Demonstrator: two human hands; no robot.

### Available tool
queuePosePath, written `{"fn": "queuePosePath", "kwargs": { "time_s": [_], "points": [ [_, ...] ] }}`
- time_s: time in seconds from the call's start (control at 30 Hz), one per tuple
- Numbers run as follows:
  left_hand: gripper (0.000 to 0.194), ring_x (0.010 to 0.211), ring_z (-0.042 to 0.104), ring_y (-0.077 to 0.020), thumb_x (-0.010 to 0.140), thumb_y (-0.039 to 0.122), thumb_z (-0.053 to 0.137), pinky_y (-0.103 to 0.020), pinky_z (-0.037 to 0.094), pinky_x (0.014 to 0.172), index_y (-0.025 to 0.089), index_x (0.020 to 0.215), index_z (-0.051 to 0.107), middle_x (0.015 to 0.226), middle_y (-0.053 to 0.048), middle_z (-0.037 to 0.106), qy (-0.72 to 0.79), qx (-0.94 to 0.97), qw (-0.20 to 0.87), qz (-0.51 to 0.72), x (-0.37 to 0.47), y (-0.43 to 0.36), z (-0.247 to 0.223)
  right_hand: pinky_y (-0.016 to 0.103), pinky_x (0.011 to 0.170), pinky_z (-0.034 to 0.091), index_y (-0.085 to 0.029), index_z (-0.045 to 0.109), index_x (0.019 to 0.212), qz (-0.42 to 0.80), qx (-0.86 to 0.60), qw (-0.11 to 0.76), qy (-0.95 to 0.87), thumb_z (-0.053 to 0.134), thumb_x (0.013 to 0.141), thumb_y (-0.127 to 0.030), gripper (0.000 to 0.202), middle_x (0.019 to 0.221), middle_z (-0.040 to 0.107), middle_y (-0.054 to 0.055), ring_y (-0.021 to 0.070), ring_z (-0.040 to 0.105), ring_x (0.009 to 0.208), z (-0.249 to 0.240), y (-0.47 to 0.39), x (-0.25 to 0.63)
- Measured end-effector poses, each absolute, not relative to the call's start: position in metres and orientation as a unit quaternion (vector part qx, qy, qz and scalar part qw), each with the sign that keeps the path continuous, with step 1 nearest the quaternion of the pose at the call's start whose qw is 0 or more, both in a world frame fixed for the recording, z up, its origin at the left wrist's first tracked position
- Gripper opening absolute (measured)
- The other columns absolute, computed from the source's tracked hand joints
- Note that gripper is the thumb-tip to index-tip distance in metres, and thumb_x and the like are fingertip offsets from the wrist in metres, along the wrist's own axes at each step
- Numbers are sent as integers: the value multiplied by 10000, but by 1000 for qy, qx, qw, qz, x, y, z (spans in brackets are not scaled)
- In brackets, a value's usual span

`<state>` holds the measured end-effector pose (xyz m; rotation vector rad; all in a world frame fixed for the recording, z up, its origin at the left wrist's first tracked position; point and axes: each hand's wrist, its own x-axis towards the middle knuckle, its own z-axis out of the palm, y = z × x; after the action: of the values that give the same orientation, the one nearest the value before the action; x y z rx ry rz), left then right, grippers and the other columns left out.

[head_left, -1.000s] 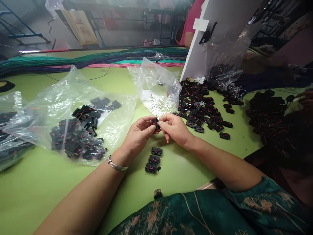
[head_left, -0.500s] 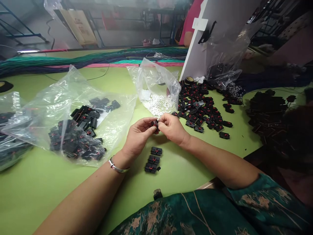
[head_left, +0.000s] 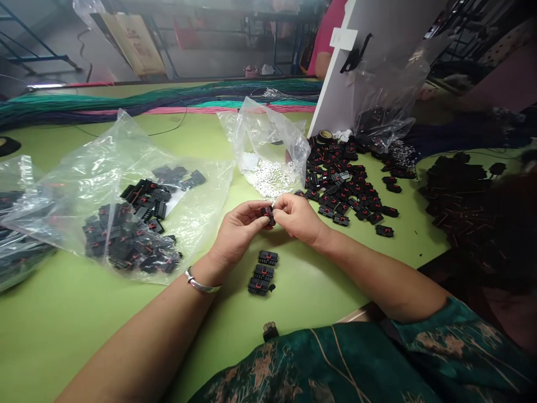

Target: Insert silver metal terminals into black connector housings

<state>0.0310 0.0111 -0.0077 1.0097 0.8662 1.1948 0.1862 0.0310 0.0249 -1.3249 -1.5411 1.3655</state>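
Observation:
Between the thumb and fingers of my left hand (head_left: 235,230) is a black plastic connector (head_left: 267,215) with a red clip. My right hand (head_left: 298,221) is closed in a pinch at the connector's right edge; what its fingertips hold is too small to make out. Below my hands, three similar connectors, a top one (head_left: 268,257), a middle one (head_left: 263,272) and a bottom one (head_left: 258,286), lie in a column on the green table (head_left: 222,347). Just beyond my fingers, small white pieces (head_left: 272,178) spill from an open clear bag (head_left: 268,126).
A heap of connectors (head_left: 348,187) covers the table on the right, beside a white upright panel (head_left: 373,61). To the left lies a large clear bag (head_left: 100,162) with more connectors. Bundles of wires (head_left: 168,101) run along the back edge. Behind the panel, a person's pink sleeve (head_left: 329,28) shows.
The connector in my left hand has turned slightly, so more of its face shows. My right hand has shifted a little to the right, still pinched at its edge.

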Motion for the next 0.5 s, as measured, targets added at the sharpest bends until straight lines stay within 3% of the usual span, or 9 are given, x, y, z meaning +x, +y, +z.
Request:
{"fn": "queuePosePath", "kwargs": {
  "time_s": [0.17, 0.27, 0.33, 0.43, 0.5],
  "points": [
    [351, 720, 674, -145, 720, 256, 804, -303, 558, 745, 174, 1045, 698, 877, -49, 732, 380, 446, 622, 520, 29, 13, -4, 201, 398, 357, -183, 532, 786, 492, -496, 340, -630, 550, 832, -245, 79, 583, 531, -49, 73, 442, 415, 27, 33, 193],
    [566, 696, 658, -144, 709, 248, 810, -298, 546, 718, 197, 1235, 607, 773, -11, 695, 384, 439, 631, 512, 28, 12, -1, 272, 601, 503, -155, 599, 1043, 389, -446, 356, -723, 609, 844, -352, 281, 910, 617, 50, 118, 562, 640, 27, 33, 199],
    [691, 694, 650, -145, 691, 257, 818, -289, 527, 707, 201, 1320, 538, 728, 10, 669, 390, 431, 639, 503, 29, 12, 1, 342, 773, 526, -161, 594, 1166, 305, -382, 342, -803, 649, 832, -346, 386, 1073, 599, 96, 169, 592, 826, 23, 32, 202],
    [607, 690, 636, -166, 709, 319, 783, -304, 505, 686, 160, 1262, 589, 752, -29, 680, 428, 474, 628, 445, 26, 13, 14, 388, 887, 497, -155, 626, 1133, 218, -325, 331, -859, 606, 870, -281, 292, 1074, 609, 117, 222, 575, 990, 18, 30, 203],
    [429, 682, 630, -204, 738, 346, 735, -348, 496, 685, 155, 1118, 683, 745, -65, 686, 486, 562, 559, 367, 16, 16, 30, 374, 859, 503, -150, 634, 1123, 204, -344, 340, -851, 585, 886, -269, 270, 1041, 620, 113, 208, 585, 932, 19, 27, 203]
  ]
}}
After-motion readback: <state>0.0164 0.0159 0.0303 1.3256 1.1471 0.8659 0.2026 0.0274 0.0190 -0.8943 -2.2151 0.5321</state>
